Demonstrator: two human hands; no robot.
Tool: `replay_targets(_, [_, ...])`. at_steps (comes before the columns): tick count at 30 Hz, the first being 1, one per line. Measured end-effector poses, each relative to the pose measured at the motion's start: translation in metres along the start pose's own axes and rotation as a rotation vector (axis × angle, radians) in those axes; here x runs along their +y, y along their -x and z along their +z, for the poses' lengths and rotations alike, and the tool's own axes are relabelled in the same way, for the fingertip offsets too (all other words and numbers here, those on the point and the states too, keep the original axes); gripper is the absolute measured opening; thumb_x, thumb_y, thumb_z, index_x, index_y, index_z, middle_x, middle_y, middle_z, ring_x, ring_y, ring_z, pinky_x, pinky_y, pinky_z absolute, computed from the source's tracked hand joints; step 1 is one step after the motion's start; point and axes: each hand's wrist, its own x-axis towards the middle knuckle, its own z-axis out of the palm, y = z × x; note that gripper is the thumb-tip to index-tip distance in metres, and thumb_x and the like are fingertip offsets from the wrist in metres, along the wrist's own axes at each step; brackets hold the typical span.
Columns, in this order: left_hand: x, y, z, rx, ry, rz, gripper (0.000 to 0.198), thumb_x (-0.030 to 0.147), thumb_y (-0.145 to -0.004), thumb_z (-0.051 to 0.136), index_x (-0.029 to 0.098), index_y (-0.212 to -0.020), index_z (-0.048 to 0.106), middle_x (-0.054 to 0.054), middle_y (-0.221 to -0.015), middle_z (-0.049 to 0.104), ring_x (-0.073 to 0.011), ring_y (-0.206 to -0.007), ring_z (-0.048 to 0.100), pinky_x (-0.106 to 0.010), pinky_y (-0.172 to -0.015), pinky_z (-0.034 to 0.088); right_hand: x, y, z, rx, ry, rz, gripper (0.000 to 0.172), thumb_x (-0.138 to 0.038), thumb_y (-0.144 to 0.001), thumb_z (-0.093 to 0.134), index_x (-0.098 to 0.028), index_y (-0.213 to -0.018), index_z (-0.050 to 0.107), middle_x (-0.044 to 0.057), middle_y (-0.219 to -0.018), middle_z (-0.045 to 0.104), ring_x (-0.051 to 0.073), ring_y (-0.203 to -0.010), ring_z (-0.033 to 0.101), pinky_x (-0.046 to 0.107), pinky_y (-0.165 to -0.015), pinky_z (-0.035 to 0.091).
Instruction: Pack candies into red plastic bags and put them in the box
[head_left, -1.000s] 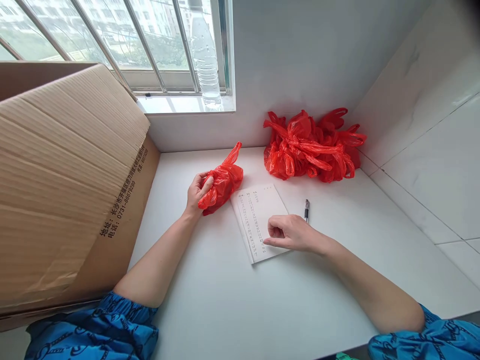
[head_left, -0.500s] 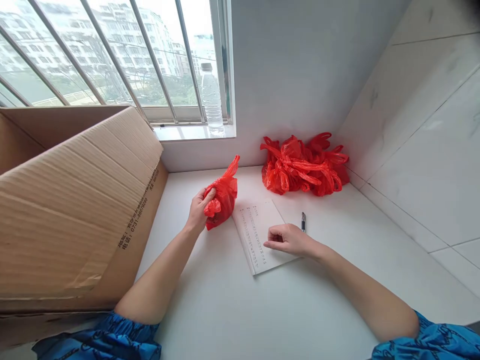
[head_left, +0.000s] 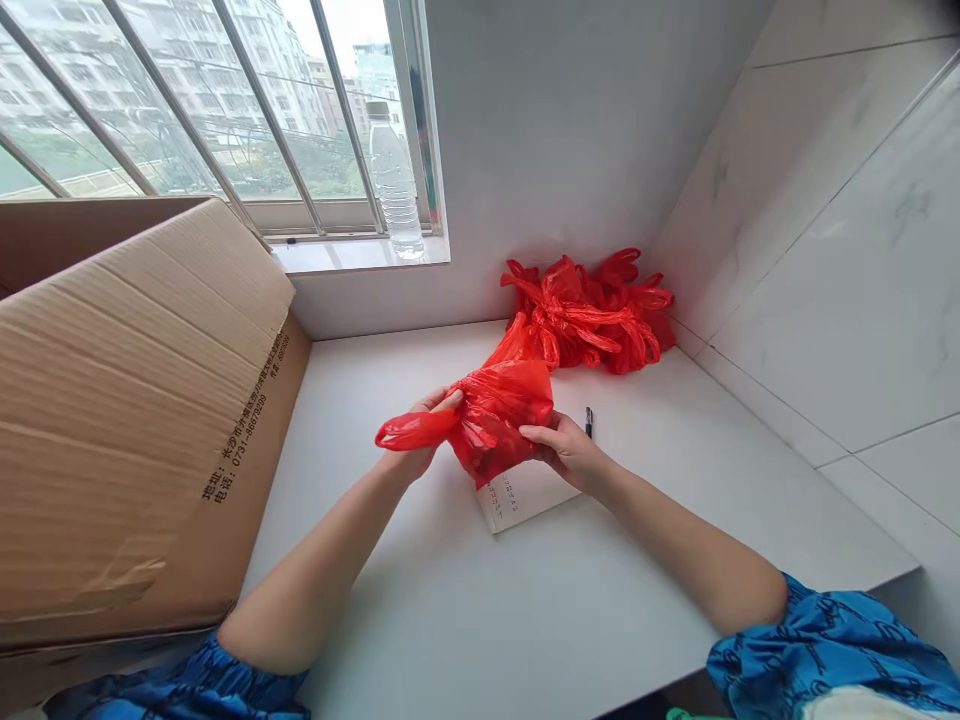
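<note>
A red plastic bag (head_left: 506, 415), bulging with something I cannot make out, is held up between my two hands above the table. My left hand (head_left: 426, 425) is closed round its gathered neck, and a handle loop sticks out to the left. At the bag's right side, my right hand (head_left: 568, 448) grips the full part between thumb and fingers. Beneath the bag lies a notebook (head_left: 517, 505) with handwritten lines, mostly covered by it. A black pen (head_left: 589, 422) rests just beyond my right hand.
A pile of red plastic bags (head_left: 592, 315) lies against the back wall. On the left stands a large open cardboard box (head_left: 142, 400). A clear water bottle (head_left: 395, 185) stands on the sill of the barred window. The white table (head_left: 420, 620) ends at a front-right edge.
My left hand has brought the red bag rightward over the notebook. My right hand has come off the page and taken hold of the bag's right side. The view has shifted slightly right.
</note>
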Motion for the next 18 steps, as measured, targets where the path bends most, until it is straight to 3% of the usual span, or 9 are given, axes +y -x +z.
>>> replay_targets(5, [-0.006, -0.006, -0.015, 0.030, -0.043, -0.058, 0.029, 0.048, -0.084, 0.072, 0.021, -0.094, 0.071, -0.005, -0.089, 0.073, -0.0209, -0.074, 0.067, -0.034, -0.068, 0.049, -0.004, 0.001, -0.007, -0.059, -0.029, 0.017, 0.033, -0.033, -0.082, 0.075, -0.020, -0.112, 0.070, 0.007, -0.113, 0.073, 0.025, -0.102, 0.069, 0.042, -0.089, 0.058])
replay_targets(8, [-0.006, -0.007, -0.015, 0.016, -0.068, -0.075, 0.033, 0.053, -0.085, 0.070, 0.022, -0.094, 0.071, -0.005, -0.089, 0.073, -0.0206, -0.075, 0.068, -0.033, -0.067, 0.052, -0.003, 0.001, -0.010, -0.042, -0.039, 0.027, 0.030, -0.035, -0.081, 0.076, -0.019, -0.107, 0.071, 0.006, -0.104, 0.075, 0.023, -0.097, 0.070, 0.043, -0.089, 0.058])
replay_targets(14, [0.001, -0.006, -0.012, -0.149, 0.057, -0.060, 0.060, 0.072, -0.091, 0.042, 0.025, -0.118, 0.069, -0.011, -0.116, 0.072, -0.0306, -0.105, 0.069, -0.044, -0.087, 0.057, -0.001, -0.004, -0.017, 0.104, -0.124, 0.024, 0.029, -0.033, -0.081, 0.077, -0.022, -0.106, 0.071, 0.004, -0.110, 0.074, 0.023, -0.102, 0.069, 0.042, -0.092, 0.059])
replay_targets(18, [0.004, 0.000, -0.005, -0.200, -0.033, -0.136, 0.056, 0.063, -0.087, 0.061, 0.028, -0.131, 0.060, -0.012, -0.123, 0.069, -0.0295, -0.104, 0.070, -0.044, -0.086, 0.057, -0.002, -0.005, -0.021, 0.184, -0.196, -0.002, 0.021, -0.027, -0.082, 0.075, -0.022, -0.102, 0.071, 0.003, -0.108, 0.075, 0.023, -0.103, 0.070, 0.042, -0.093, 0.059])
